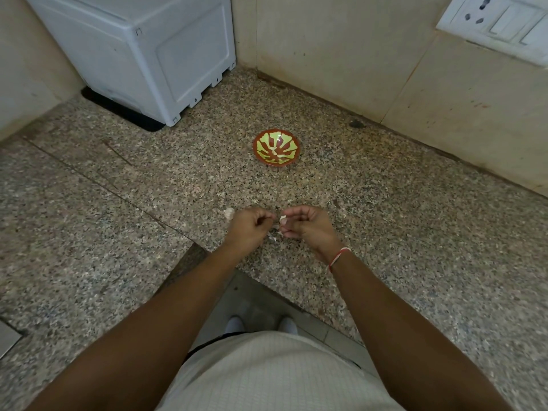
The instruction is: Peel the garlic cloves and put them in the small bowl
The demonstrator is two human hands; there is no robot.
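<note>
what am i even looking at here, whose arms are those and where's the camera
There is no machine here. One wide-angle camera sits on a person's head, looking forward and down, so the two arms reaching in from the bottom are that person's own. They stand at a speckled stone counter. The left hand and the right hand are curled close together, pinching a garlic clove between them to peel it. Bits of papery skin show below the hands, and more garlic lies just left of the left hand. Farther back sits a small red and green bowl. A white appliance stands in the corner.
</note>
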